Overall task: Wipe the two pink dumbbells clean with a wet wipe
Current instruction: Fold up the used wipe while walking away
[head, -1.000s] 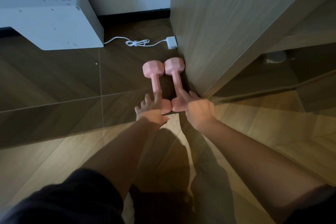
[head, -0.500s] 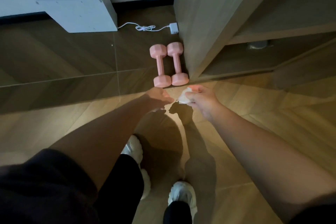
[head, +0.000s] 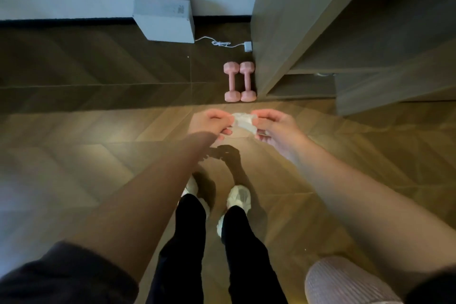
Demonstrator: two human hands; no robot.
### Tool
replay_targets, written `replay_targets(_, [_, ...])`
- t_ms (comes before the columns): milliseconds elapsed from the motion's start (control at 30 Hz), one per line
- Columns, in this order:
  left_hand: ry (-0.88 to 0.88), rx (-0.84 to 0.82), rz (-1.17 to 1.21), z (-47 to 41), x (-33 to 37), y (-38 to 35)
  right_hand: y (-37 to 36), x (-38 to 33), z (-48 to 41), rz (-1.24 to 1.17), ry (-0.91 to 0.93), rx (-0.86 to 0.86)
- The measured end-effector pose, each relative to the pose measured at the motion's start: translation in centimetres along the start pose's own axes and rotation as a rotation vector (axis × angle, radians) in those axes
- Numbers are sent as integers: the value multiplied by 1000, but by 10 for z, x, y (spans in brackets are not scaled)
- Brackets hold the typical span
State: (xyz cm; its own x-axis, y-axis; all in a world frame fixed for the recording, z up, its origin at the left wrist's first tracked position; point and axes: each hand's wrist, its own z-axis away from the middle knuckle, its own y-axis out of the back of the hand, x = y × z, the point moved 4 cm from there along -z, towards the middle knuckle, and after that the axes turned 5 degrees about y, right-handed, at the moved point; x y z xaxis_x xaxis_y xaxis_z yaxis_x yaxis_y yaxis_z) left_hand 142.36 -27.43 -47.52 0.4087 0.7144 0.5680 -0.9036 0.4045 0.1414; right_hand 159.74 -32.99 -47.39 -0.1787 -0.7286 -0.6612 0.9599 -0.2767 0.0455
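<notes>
Two pink dumbbells lie side by side on the wooden floor, the left dumbbell (head: 231,81) touching the right dumbbell (head: 247,81), which sits against the corner of a wooden cabinet. In front of me, well above the floor, a crumpled white wet wipe (head: 243,122) is stretched between my hands. My left hand (head: 211,124) pinches its left end and my right hand (head: 274,127) pinches its right end. Both hands are apart from the dumbbells.
A tall wooden cabinet (head: 278,39) with open shelves stands to the right. A white box-shaped appliance (head: 165,22) sits against the wall, its white cable and plug (head: 247,46) lying beyond the dumbbells. My legs and white shoes (head: 238,198) are below.
I have stood up and drawn back from the dumbbells, which stay on the floor. My left hand has joined my right hand on the wet wipe.
</notes>
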Motion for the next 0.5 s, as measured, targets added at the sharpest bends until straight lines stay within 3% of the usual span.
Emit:
replay_targets(133, [-35,110,104,92,4,57,-39,-41,81,87,59,-124])
replay_targets(233, [-63,88,183,151,-6,98,-82,-59,132,175,114,-189])
replay_targets(500, [-132,144,235,241,-74,248,-245,-54,233,186,185,-242])
